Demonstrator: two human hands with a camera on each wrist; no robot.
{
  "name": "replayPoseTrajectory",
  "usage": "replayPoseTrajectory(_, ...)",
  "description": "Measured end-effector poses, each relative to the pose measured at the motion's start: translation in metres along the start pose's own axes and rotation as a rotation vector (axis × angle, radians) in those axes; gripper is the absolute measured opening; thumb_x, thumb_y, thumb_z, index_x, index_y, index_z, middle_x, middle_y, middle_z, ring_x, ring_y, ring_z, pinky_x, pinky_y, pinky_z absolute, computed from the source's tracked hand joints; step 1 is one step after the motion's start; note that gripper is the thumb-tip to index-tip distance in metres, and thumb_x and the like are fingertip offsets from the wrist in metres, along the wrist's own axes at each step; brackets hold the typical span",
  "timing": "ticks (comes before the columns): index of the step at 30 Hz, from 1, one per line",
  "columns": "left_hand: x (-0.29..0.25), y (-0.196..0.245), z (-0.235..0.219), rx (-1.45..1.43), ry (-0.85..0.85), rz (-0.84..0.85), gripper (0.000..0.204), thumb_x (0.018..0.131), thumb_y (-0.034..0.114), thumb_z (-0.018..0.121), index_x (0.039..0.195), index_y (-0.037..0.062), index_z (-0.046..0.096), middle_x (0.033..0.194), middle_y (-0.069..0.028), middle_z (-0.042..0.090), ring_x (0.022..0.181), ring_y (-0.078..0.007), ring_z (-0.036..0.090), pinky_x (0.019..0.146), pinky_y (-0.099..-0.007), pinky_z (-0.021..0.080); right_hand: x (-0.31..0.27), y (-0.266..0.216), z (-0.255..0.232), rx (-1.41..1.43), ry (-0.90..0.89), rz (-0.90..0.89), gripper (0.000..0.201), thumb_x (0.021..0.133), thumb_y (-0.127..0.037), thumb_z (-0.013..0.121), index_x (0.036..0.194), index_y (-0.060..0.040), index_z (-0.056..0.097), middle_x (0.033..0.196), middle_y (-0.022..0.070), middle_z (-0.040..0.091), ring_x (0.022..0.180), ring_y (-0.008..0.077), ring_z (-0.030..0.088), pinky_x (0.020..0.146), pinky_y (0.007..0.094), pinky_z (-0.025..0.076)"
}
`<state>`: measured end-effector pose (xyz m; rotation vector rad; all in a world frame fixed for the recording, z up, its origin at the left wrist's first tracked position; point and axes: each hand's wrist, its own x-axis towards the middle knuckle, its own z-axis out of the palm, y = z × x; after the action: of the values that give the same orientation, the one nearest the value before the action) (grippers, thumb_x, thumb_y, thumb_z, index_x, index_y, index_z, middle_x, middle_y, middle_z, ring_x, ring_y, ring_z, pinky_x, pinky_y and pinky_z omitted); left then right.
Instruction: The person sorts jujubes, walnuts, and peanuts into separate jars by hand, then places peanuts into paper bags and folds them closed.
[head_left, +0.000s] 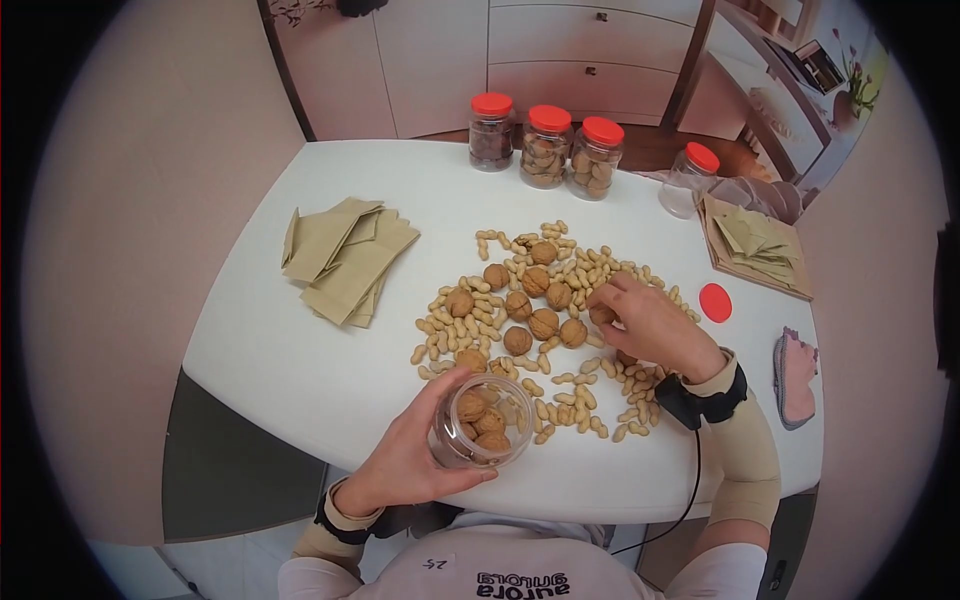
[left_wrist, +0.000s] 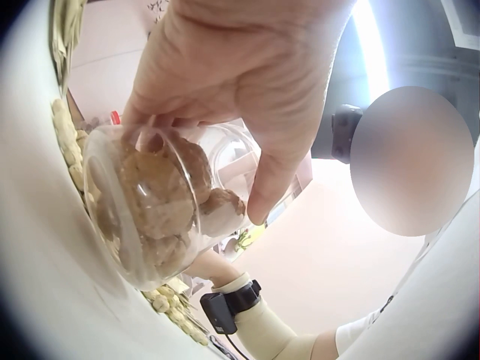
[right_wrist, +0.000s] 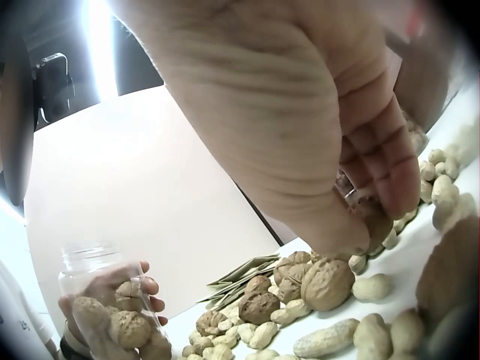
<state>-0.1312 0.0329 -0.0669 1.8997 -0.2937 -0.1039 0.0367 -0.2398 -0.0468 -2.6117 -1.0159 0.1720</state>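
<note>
My left hand (head_left: 412, 452) grips an uncapped clear plastic jar (head_left: 447, 436) with several walnuts inside, tilted at the table's front edge. In the left wrist view the jar (left_wrist: 139, 210) lies between thumb and fingers of the left hand (left_wrist: 232, 67). Over the pile, my right hand (head_left: 650, 322) pinches a walnut (head_left: 602, 313); the right wrist view shows that walnut (right_wrist: 373, 223) between thumb and fingers of the right hand (right_wrist: 292, 127). Loose walnuts (head_left: 543, 323) lie among peanuts (head_left: 575, 405) just left of it.
Red-lidded jars (head_left: 543, 160) stand along the back edge, and another jar (head_left: 683, 190) is at the back right. Paper bags (head_left: 350, 255) lie at left, more bags (head_left: 758, 245) on a wooden tray (head_left: 790, 278) at right. A red lid (head_left: 715, 302) and a pink cloth (head_left: 797, 378) lie nearby.
</note>
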Motion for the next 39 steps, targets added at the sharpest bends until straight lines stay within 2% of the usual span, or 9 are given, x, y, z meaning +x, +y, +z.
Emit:
replayPoseTrajectory(4, -0.001, -0.001, 0.000, 0.001, 0.007, 0.011, 0.100, 0.067, 0.019, 0.086, 0.146, -0.0007, 0.028, 0.140, -0.0201, 0.043, 0.131, -0.0278, 0.045, 0.109, -0.0372, 0.036, -0.002, -0.012, -0.013, 0.136, 0.090, -0.094, 0.025, 0.083, -0.009, 0.061, 0.107, -0.0023, 0.061, 0.097, 0.0135, 0.058, 0.086, 0.0295, 0.064, 0.079, 0.0367, 0.052)
replayPoseTrajectory(8, -0.001, -0.001, 0.001, 0.010, 0.001, 0.000, 0.100, 0.067, 0.019, 0.086, 0.146, -0.0005, 0.027, 0.140, -0.0198, 0.043, 0.130, -0.0277, 0.046, 0.109, -0.0372, 0.036, -0.011, -0.052, -0.033, 0.343, 0.066, -0.134, 0.028, 0.083, -0.010, 0.062, 0.110, -0.0033, 0.061, 0.099, 0.0121, 0.058, 0.087, 0.0275, 0.064, 0.077, 0.0356, 0.053)
replayPoseTrajectory(10, 0.000, 0.000, 0.002, -0.019, -0.002, -0.002, 0.100, 0.068, 0.019, 0.086, 0.146, -0.0004, 0.027, 0.140, -0.0196, 0.043, 0.130, -0.0274, 0.045, 0.108, -0.0371, 0.036, -0.017, -0.068, -0.037, 0.406, 0.091, -0.378, 0.035, 0.081, -0.008, 0.068, 0.116, -0.0062, 0.062, 0.107, 0.0106, 0.062, 0.092, 0.0249, 0.065, 0.079, 0.0328, 0.054)
replayPoseTrajectory(14, 0.002, 0.000, 0.008, -0.079, -0.001, 0.007, 0.100, 0.068, 0.019, 0.086, 0.146, -0.0001, 0.026, 0.140, -0.0192, 0.043, 0.130, -0.0269, 0.045, 0.109, -0.0371, 0.036, -0.019, -0.090, -0.035, 0.422, 0.084, -0.494, 0.031, 0.084, -0.013, 0.065, 0.114, -0.0064, 0.060, 0.106, 0.0112, 0.060, 0.092, 0.0290, 0.063, 0.075, 0.0364, 0.054)
replayPoseTrajectory(16, 0.002, 0.002, 0.009, -0.089, -0.003, 0.006, 0.099, 0.068, 0.019, 0.086, 0.146, 0.0000, 0.027, 0.140, -0.0191, 0.043, 0.130, -0.0269, 0.045, 0.109, -0.0370, 0.036, -0.016, -0.091, -0.037, 0.393, 0.085, -0.450, 0.036, 0.080, -0.010, 0.072, 0.116, -0.0067, 0.063, 0.113, 0.0122, 0.062, 0.100, 0.0279, 0.064, 0.083, 0.0344, 0.053)
replayPoseTrajectory(21, -0.001, -0.003, 0.006, -0.067, -0.015, 0.001, 0.099, 0.068, 0.019, 0.086, 0.146, 0.0001, 0.027, 0.140, -0.0190, 0.044, 0.130, -0.0272, 0.045, 0.109, -0.0373, 0.036, 0.001, -0.047, -0.021, 0.297, 0.176, -0.281, 0.028, 0.085, -0.014, 0.065, 0.111, -0.0060, 0.063, 0.106, 0.0125, 0.060, 0.091, 0.0315, 0.062, 0.075, 0.0373, 0.052)
replayPoseTrajectory(26, -0.003, -0.003, 0.005, -0.085, -0.002, -0.011, 0.099, 0.068, 0.020, 0.086, 0.146, 0.0012, 0.028, 0.140, -0.0189, 0.044, 0.130, -0.0275, 0.045, 0.109, -0.0379, 0.036, 0.005, -0.019, 0.003, -0.016, -0.119, -0.132, 0.028, 0.082, -0.011, 0.066, 0.109, -0.0029, 0.063, 0.099, 0.0125, 0.058, 0.093, 0.0308, 0.061, 0.079, 0.0398, 0.050)
replayPoseTrajectory(33, -0.004, -0.009, 0.003, -0.130, 0.003, -0.007, 0.100, 0.067, 0.019, 0.086, 0.146, 0.0013, 0.027, 0.138, -0.0181, 0.045, 0.130, -0.0275, 0.045, 0.109, -0.0378, 0.036, -0.019, 0.005, -0.007, -0.022, -0.041, 0.026, 0.035, 0.080, -0.012, 0.068, 0.112, -0.0019, 0.062, 0.102, 0.0144, 0.058, 0.096, 0.0317, 0.061, 0.082, 0.0404, 0.051)
replayPoseTrajectory(39, -0.002, -0.010, 0.004, -0.162, 0.012, -0.014, 0.101, 0.067, 0.017, 0.086, 0.146, 0.0006, 0.025, 0.138, -0.0188, 0.046, 0.130, -0.0276, 0.045, 0.110, -0.0379, 0.035, -0.037, 0.019, 0.000, -0.037, -0.195, 0.114, 0.033, 0.078, -0.010, 0.069, 0.110, -0.0032, 0.063, 0.104, 0.0127, 0.057, 0.091, 0.0296, 0.063, 0.081, 0.0364, 0.051)
